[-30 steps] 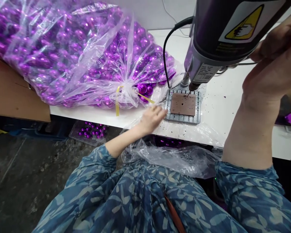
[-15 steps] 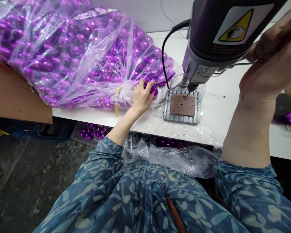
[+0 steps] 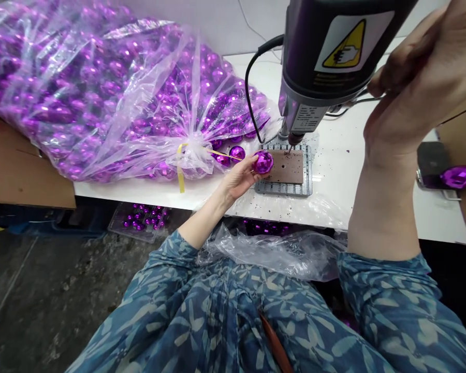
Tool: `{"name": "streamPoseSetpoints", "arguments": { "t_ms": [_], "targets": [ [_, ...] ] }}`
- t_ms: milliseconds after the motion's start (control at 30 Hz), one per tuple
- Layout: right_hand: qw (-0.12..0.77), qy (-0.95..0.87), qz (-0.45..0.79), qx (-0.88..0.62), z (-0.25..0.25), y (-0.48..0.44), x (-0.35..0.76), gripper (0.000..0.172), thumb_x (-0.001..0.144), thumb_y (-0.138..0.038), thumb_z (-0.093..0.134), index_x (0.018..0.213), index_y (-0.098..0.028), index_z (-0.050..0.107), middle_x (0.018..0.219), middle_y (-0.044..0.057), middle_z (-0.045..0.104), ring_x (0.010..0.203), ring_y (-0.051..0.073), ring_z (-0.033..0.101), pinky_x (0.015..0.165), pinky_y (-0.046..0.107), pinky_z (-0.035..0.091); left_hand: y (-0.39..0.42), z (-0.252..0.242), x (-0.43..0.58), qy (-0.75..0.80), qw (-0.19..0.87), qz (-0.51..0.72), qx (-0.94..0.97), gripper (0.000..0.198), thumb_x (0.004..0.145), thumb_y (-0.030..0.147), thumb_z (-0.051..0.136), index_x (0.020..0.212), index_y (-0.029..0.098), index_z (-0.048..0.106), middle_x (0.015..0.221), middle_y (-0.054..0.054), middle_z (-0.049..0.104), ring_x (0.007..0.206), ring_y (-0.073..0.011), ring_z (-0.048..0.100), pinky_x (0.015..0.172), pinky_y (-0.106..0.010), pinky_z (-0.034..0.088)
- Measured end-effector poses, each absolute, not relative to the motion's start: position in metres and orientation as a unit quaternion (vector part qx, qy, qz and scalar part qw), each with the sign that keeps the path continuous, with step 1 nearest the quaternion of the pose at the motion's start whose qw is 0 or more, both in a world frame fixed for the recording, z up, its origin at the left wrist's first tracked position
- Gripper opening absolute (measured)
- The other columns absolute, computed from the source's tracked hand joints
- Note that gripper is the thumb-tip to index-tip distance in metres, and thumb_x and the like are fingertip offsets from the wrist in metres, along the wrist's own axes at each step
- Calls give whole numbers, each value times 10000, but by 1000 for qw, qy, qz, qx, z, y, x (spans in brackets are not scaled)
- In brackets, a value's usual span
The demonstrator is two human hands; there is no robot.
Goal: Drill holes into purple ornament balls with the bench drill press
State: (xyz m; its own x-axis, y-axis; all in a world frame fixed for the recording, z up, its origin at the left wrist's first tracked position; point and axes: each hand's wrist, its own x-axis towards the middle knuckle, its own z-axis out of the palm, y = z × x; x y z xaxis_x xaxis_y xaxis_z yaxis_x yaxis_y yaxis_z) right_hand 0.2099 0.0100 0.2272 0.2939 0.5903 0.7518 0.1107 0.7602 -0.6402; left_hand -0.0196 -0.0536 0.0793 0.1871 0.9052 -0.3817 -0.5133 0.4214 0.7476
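Note:
My left hand (image 3: 238, 178) is shut on a shiny purple ornament ball (image 3: 263, 162), holding it at the near-left corner of a brown drilling plate (image 3: 285, 167). The plate lies on a grey metal grid jig (image 3: 283, 190). Above the plate hangs a grey and purple drill head (image 3: 314, 62), its thin bit (image 3: 291, 145) pointing down at the plate. My right hand (image 3: 423, 77) is raised beside the drill, its fingers curled around a thin dark lever (image 3: 357, 98). The lever's grip is hidden inside my fingers.
A large clear bag of purple ornament balls (image 3: 101, 98), tied with yellow tape (image 3: 181, 173), lies left of the jig on a white table (image 3: 334, 176) scattered with dark debris. Another purple ball (image 3: 460, 177) sits at far right. Crumpled plastic film (image 3: 272, 254) hangs below the table edge.
My left hand has moved from the bag's neck to the plate's corner, now holding a purple ball. My right hand stays raised by the drill. The whole view has shifted slightly left.

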Motion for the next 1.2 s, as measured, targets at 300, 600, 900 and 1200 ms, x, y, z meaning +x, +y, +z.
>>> {"name": "streamPoseSetpoints", "arguments": {
  "t_ms": [300,600,900,1200],
  "targets": [
    [748,-600,148,-243,228,7,210,544,901,-694,594,776,-175,486,604,-62,302,498,-19,410,475,173,314,-27,52,-20,400,660,498,396,453,927,362,878,1350,277,740,1292,-66,811,1401,-285,702,1253,-552,535],
    [737,-622,134,-226,230,6,210,464,998,-573,576,775,-174,497,608,-59,321,523,-34,439,518,134,332,-5,24,-3,425,551,482,532,591,807,392,997,1289,210,708,1270,-116,809,1248,-270,767,1197,-506,582],
    [738,-612,137,-249,227,5,211,446,936,-663,581,968,-219,612,578,-94,379,488,-18,431,484,147,338,4,17,13,439,468,430,635,610,849,332,938,1393,214,686,1344,-133,793,1256,-296,766,1164,-539,608],
    [741,-614,137,-235,224,10,213,473,935,-674,571,1008,-218,677,592,-80,380,494,-22,437,481,136,359,-4,18,20,439,361,420,707,619,782,256,973,1341,223,710,1353,-134,733,1358,-365,660,1227,-597,520]
  ]
}}
